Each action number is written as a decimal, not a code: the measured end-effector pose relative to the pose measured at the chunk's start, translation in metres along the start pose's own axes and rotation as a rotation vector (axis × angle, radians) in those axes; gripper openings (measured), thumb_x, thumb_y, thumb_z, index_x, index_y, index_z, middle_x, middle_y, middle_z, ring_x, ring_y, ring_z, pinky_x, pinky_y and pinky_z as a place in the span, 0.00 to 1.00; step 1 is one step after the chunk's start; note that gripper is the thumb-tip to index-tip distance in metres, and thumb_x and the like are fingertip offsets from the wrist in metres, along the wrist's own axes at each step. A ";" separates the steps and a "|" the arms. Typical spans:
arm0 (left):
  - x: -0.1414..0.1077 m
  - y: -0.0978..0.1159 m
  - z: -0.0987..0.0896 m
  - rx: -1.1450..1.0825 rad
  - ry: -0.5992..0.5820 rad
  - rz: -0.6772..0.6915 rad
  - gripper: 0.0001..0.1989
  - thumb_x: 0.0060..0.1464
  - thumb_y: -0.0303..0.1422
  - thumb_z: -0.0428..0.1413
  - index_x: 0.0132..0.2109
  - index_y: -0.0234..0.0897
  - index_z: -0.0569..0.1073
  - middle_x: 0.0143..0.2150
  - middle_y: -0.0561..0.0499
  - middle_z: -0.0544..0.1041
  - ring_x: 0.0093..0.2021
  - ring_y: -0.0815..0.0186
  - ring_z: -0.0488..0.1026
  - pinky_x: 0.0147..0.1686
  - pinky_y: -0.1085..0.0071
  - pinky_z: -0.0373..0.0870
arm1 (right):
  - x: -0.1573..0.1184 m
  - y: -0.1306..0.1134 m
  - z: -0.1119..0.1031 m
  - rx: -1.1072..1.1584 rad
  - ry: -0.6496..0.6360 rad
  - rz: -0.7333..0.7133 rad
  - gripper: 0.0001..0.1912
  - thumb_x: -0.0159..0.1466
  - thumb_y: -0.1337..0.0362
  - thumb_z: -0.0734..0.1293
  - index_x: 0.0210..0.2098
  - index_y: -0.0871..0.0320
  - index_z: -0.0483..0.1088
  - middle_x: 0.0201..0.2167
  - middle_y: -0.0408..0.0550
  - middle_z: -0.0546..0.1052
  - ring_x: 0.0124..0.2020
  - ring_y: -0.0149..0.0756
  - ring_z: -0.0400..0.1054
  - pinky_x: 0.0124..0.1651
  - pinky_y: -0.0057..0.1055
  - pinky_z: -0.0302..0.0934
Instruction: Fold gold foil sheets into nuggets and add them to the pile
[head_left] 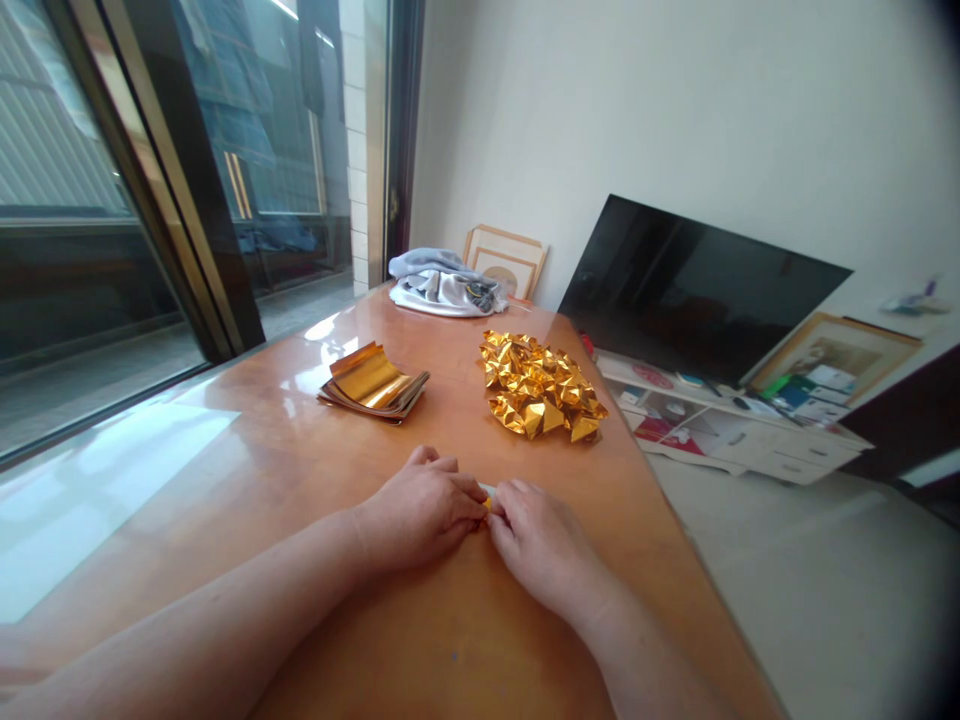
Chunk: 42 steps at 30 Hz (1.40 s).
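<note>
A tabletop (450, 640) fills the lower frame, with heaped gold folded shapes (541, 388) right of centre and stacked gold sheets (377, 382) left. At lower centre, the left hand (429, 508) and right hand (541, 540) pinch a small paper piece (488, 504), mostly hidden, apparently gold.

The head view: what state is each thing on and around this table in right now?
Small gold piece: pinched between both hands, mostly hidden
Left hand: closed on the small gold piece
Right hand: closed on the small gold piece
Gold sheets: stacked, top curled up
Folded gold shapes: loosely heaped
Pale bundle: rumpled
Television: screen dark
Cabinet drawers: shut
</note>
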<state>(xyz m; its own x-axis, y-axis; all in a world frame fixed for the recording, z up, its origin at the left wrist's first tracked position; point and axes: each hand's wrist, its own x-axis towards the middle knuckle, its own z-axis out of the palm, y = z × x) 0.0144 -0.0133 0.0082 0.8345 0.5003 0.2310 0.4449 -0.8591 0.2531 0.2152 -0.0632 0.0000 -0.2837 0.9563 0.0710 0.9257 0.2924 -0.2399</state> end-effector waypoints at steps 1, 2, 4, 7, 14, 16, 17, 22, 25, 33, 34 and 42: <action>0.000 0.000 0.000 0.001 0.000 0.000 0.08 0.62 0.31 0.54 0.38 0.47 0.78 0.39 0.54 0.80 0.39 0.63 0.70 0.44 0.60 0.54 | 0.000 -0.001 0.000 -0.002 -0.003 -0.005 0.04 0.68 0.67 0.63 0.35 0.54 0.68 0.37 0.46 0.76 0.38 0.38 0.69 0.37 0.32 0.52; 0.000 0.000 0.000 0.001 -0.002 0.000 0.08 0.62 0.31 0.55 0.38 0.47 0.79 0.38 0.54 0.80 0.39 0.63 0.69 0.43 0.60 0.54 | -0.001 -0.002 0.000 -0.003 -0.005 -0.009 0.04 0.68 0.66 0.63 0.35 0.54 0.68 0.37 0.46 0.76 0.38 0.38 0.69 0.37 0.32 0.52; 0.000 0.000 -0.001 0.000 -0.008 0.000 0.08 0.62 0.31 0.55 0.38 0.47 0.78 0.39 0.54 0.81 0.39 0.62 0.69 0.43 0.60 0.54 | -0.001 -0.003 0.000 0.003 -0.012 -0.018 0.04 0.68 0.66 0.63 0.36 0.54 0.68 0.37 0.46 0.76 0.38 0.38 0.70 0.36 0.32 0.52; 0.000 0.000 -0.002 -0.002 -0.014 -0.002 0.07 0.61 0.31 0.56 0.38 0.47 0.78 0.40 0.55 0.81 0.39 0.62 0.69 0.43 0.60 0.54 | -0.002 -0.005 0.000 0.013 -0.015 -0.028 0.05 0.68 0.67 0.62 0.35 0.54 0.68 0.37 0.47 0.77 0.37 0.38 0.70 0.35 0.33 0.52; -0.001 -0.001 0.000 -0.011 -0.010 -0.010 0.07 0.59 0.28 0.56 0.36 0.44 0.78 0.41 0.55 0.81 0.40 0.63 0.70 0.43 0.60 0.55 | -0.005 -0.014 0.000 0.047 -0.020 -0.071 0.04 0.66 0.68 0.63 0.34 0.54 0.68 0.38 0.47 0.77 0.38 0.37 0.70 0.37 0.32 0.53; -0.001 -0.001 0.000 -0.019 -0.009 -0.012 0.07 0.59 0.29 0.56 0.36 0.45 0.78 0.42 0.55 0.82 0.40 0.62 0.70 0.43 0.60 0.55 | -0.005 -0.013 0.000 0.090 -0.021 -0.069 0.04 0.66 0.68 0.64 0.33 0.54 0.67 0.37 0.46 0.77 0.37 0.36 0.70 0.36 0.31 0.53; -0.001 0.000 -0.001 -0.023 -0.007 -0.012 0.08 0.60 0.29 0.56 0.37 0.46 0.78 0.42 0.56 0.82 0.40 0.62 0.70 0.44 0.60 0.55 | -0.005 -0.010 -0.001 0.124 -0.023 -0.060 0.05 0.66 0.67 0.64 0.33 0.54 0.67 0.36 0.45 0.77 0.36 0.36 0.69 0.35 0.30 0.52; -0.002 0.001 -0.003 -0.055 -0.010 -0.036 0.09 0.63 0.31 0.54 0.38 0.47 0.78 0.43 0.56 0.82 0.40 0.62 0.70 0.45 0.61 0.56 | 0.000 0.011 -0.003 0.216 0.014 0.109 0.07 0.65 0.66 0.64 0.30 0.54 0.67 0.29 0.42 0.76 0.30 0.33 0.68 0.31 0.28 0.49; -0.002 0.000 -0.002 -0.070 -0.002 -0.046 0.10 0.63 0.32 0.53 0.39 0.47 0.79 0.43 0.54 0.82 0.40 0.62 0.70 0.46 0.61 0.56 | 0.002 0.015 -0.003 0.220 -0.008 0.165 0.08 0.65 0.62 0.66 0.29 0.54 0.68 0.26 0.41 0.75 0.27 0.32 0.66 0.28 0.28 0.46; 0.001 -0.004 0.002 -0.061 0.006 -0.044 0.09 0.63 0.37 0.54 0.42 0.49 0.80 0.43 0.52 0.82 0.42 0.61 0.70 0.47 0.61 0.56 | 0.002 0.011 -0.001 0.214 -0.049 0.269 0.12 0.61 0.54 0.71 0.29 0.53 0.69 0.24 0.39 0.75 0.25 0.31 0.63 0.26 0.28 0.42; 0.001 -0.003 0.002 -0.064 0.003 -0.052 0.09 0.63 0.37 0.55 0.41 0.49 0.80 0.44 0.53 0.82 0.42 0.61 0.70 0.47 0.61 0.55 | 0.002 0.013 -0.001 0.212 -0.047 0.288 0.12 0.61 0.54 0.71 0.29 0.53 0.68 0.24 0.39 0.75 0.24 0.31 0.63 0.26 0.28 0.41; 0.003 0.000 0.000 -0.081 -0.016 -0.076 0.08 0.62 0.34 0.55 0.39 0.47 0.79 0.44 0.55 0.82 0.42 0.62 0.70 0.47 0.60 0.53 | 0.009 0.042 -0.005 0.148 -0.003 0.445 0.09 0.62 0.58 0.69 0.28 0.54 0.68 0.24 0.39 0.74 0.24 0.30 0.61 0.27 0.29 0.41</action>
<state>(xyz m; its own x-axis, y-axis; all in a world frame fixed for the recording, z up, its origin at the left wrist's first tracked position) 0.0166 -0.0121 0.0088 0.8049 0.5610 0.1935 0.4795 -0.8069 0.3449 0.2530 -0.0418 -0.0050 0.1324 0.9886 -0.0724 0.9120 -0.1501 -0.3818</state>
